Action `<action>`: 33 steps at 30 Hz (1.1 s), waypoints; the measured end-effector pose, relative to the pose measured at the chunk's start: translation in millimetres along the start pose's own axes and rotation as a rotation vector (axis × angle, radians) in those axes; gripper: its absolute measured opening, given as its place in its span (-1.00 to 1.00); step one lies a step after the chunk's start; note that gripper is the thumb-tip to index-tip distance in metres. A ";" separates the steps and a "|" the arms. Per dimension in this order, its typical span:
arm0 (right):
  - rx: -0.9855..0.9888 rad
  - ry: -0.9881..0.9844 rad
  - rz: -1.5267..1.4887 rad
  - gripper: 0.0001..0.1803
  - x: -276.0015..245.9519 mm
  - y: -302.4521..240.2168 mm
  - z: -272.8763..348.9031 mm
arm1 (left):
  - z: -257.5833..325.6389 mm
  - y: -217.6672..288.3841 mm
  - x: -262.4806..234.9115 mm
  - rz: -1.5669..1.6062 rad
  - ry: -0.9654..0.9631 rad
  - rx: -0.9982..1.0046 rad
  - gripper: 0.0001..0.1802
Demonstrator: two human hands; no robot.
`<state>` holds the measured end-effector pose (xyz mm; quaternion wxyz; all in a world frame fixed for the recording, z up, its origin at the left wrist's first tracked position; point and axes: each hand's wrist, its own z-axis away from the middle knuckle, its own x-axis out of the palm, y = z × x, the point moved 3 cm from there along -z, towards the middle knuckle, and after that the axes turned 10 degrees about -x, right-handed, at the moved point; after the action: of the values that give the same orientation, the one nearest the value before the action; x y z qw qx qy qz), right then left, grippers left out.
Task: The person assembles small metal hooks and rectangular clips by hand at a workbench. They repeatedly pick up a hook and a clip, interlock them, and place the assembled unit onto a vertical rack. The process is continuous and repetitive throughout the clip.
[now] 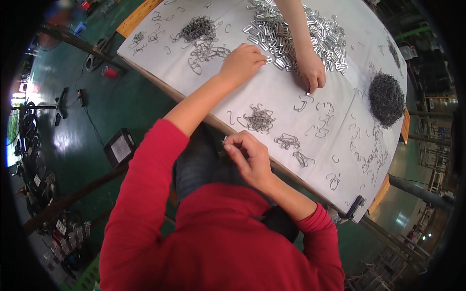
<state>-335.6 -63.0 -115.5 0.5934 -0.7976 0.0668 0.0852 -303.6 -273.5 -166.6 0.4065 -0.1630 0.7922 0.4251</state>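
Observation:
My left hand point(242, 64) reaches across the white-covered table, its fingers closed on a small flat silver metal clip point(269, 60) at the near edge of a heap of similar clips point(276, 36). Closer to my body, my right hand point(250, 157) is raised by the table's edge. Its thumb and forefinger pinch a small shiny metal piece point(224, 139), too small to name. Just beyond that hand lies a little tangle of bent wire hooks point(259, 119).
Another person's hand point(310, 68) comes in from the far side, holding a small metal piece above loose wire hooks. A large dark ball of wire hooks point(386, 100) sits at the right; a smaller tangle point(198, 28) lies far left. A black clamp point(357, 207) grips the near-right corner.

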 end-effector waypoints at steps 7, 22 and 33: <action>0.173 0.085 -0.089 -0.93 9.3 11.3 7.6 | 123.3 28.6 -83.1 0.849 -0.079 -0.632 -0.82; 0.192 0.149 0.006 -0.92 29.1 11.7 3.7 | 187.6 50.3 -112.2 0.747 0.168 -0.674 -0.85; 0.253 0.072 0.017 -0.91 37.8 18.5 9.0 | 197.0 47.5 -115.4 0.571 0.262 -0.558 -0.88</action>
<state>-303.1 -59.8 -143.5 0.6858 -0.7183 0.1051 0.0527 -161.7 -97.0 -111.3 0.1086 -0.0934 0.7050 0.6946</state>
